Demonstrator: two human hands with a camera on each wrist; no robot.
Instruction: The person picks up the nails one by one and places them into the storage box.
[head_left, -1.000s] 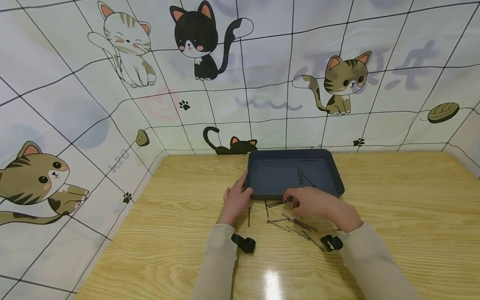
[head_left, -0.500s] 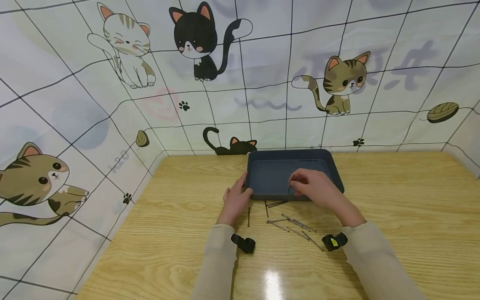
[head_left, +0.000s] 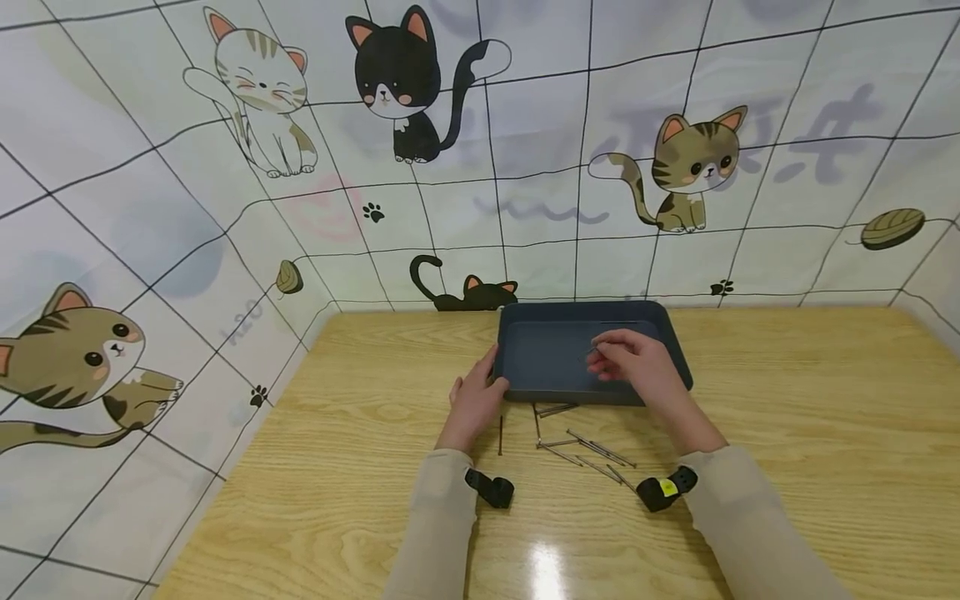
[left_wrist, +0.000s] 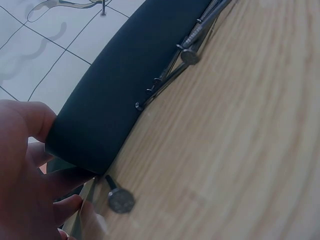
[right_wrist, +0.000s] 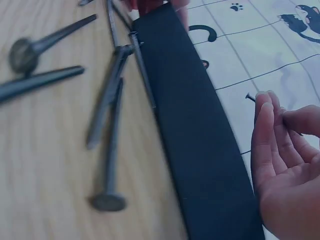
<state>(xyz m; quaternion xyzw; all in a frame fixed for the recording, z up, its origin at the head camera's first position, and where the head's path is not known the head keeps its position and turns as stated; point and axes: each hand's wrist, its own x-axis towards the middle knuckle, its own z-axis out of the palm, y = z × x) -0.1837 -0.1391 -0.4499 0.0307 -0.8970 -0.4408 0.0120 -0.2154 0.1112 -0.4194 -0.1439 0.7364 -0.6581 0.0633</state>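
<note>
A dark blue rectangular tray (head_left: 570, 396) lies on the table. My left hand (head_left: 474, 404) holds its near left corner; in the left wrist view the thumb (left_wrist: 37, 117) lies on the front wall and other fingers are around the corner. Over the tray's right part, my right hand (head_left: 641, 365) pinches a nail, whose head (right_wrist: 249, 96) sticks out past the fingertips in the right wrist view. Nails inside the tray are hidden behind this hand. Several loose nails (head_left: 592, 447) lie on the table in front of the tray, some touching its front wall.
One nail (head_left: 501, 436) lies apart, beside the left hand; its head (left_wrist: 121, 200) is close in the left wrist view. The wooden table (head_left: 360, 433) meets a cat-patterned wall cloth (head_left: 540, 208) right behind the tray. Each wrist wears a small black camera (head_left: 491, 489).
My right hand has lifted from the nails before the tray and moved up over it, bringing a nail in its fingertips. The left hand stays on the tray's corner.
</note>
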